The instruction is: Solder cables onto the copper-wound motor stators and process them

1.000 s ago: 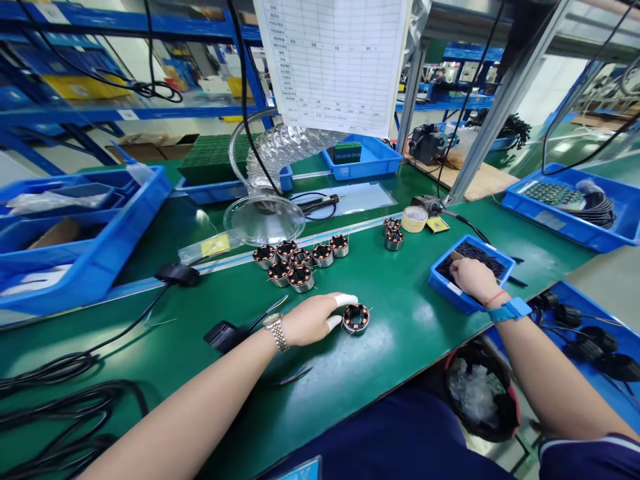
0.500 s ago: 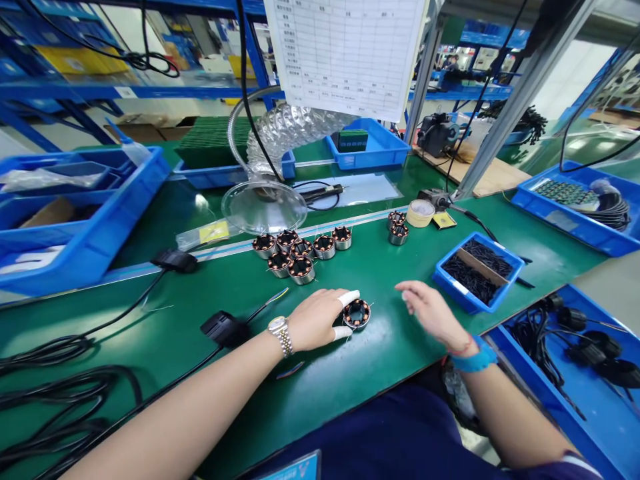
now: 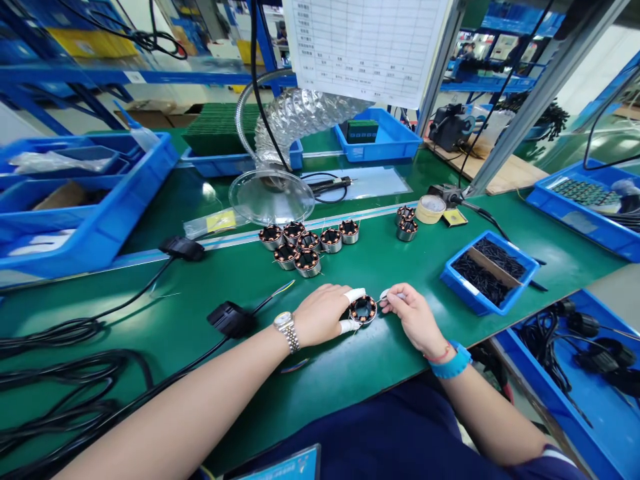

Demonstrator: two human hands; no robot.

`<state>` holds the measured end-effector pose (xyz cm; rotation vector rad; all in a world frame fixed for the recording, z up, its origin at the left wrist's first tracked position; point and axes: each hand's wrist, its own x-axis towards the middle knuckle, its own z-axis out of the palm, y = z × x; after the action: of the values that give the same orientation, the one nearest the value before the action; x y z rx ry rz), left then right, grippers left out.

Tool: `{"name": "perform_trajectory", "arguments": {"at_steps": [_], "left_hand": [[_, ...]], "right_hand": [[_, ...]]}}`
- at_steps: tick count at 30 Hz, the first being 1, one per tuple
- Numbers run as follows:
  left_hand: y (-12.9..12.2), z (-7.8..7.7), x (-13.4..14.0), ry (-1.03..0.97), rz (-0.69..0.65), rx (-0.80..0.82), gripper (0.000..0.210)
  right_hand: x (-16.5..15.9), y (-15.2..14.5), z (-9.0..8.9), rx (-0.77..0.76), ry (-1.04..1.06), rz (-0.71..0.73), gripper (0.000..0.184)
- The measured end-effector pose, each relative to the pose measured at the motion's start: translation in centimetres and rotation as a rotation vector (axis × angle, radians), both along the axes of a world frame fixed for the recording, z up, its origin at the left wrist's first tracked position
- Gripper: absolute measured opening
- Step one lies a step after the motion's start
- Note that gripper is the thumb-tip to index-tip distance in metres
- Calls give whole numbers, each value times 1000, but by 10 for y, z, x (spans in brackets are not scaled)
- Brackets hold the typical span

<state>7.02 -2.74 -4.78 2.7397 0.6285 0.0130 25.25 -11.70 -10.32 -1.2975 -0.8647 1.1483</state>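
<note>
My left hand (image 3: pixel 324 313), with white finger covers, grips a motor stator (image 3: pixel 363 311) between thumb and index finger on the green bench. The stator is a metal ring with copper windings, and thin wires stick out from its edge. Close to its right side, my right hand (image 3: pixel 411 315) is closed in a pinch, a white cover on one fingertip. Something thin and dark shows at those fingertips, by a wire of the stator, too small to name. Several more stators (image 3: pixel 308 263) stand in a group beyond my left hand, and two stators (image 3: pixel 407 230) farther right.
A blue bin (image 3: pixel 473 293) with a divider holds short black tubes on the right. Beyond it are a tape roll (image 3: pixel 431 209) and a soldering-iron-like tool (image 3: pixel 330 187) near the clear fume hood (image 3: pixel 273 200). Black cables (image 3: pixel 75 387) with a plug (image 3: pixel 231 320) lie left.
My right hand has moved left to the stator's right side and its fingers have closed in a pinch there. My left hand keeps its grip on the stator. The camera view has shifted slightly.
</note>
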Motion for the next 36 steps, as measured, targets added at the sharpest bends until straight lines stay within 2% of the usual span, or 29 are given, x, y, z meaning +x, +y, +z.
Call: {"name": "perform_trajectory", "arguments": {"at_steps": [7, 13, 17, 20, 24, 29, 33, 36], "left_hand": [[1, -2, 0, -7, -1, -3, 43], [-1, -1, 2, 6, 7, -5, 43], [-2, -1, 5, 3, -9, -4, 36], [-1, -1, 6, -3, -27, -17, 31], [3, -2, 4, -17, -54, -76, 29], [11, 0, 2, -33, -103, -174, 22], [15, 3, 4, -25, -131, -217, 25], [14, 3, 1, 10, -99, -193, 43]], "right_hand": [[-3, 0, 2, 2, 15, 38, 19], [-5, 2, 8, -66, -188, 85, 17], [-2, 5, 12, -41, -348, 134, 15], [2, 10, 16, -23, -387, 187, 14], [11, 24, 19, -64, -217, 364, 15], [19, 38, 12, -195, 83, 522, 26], [19, 42, 7, -225, 141, 592, 30], [23, 39, 11, -213, 61, 578, 29]]}}
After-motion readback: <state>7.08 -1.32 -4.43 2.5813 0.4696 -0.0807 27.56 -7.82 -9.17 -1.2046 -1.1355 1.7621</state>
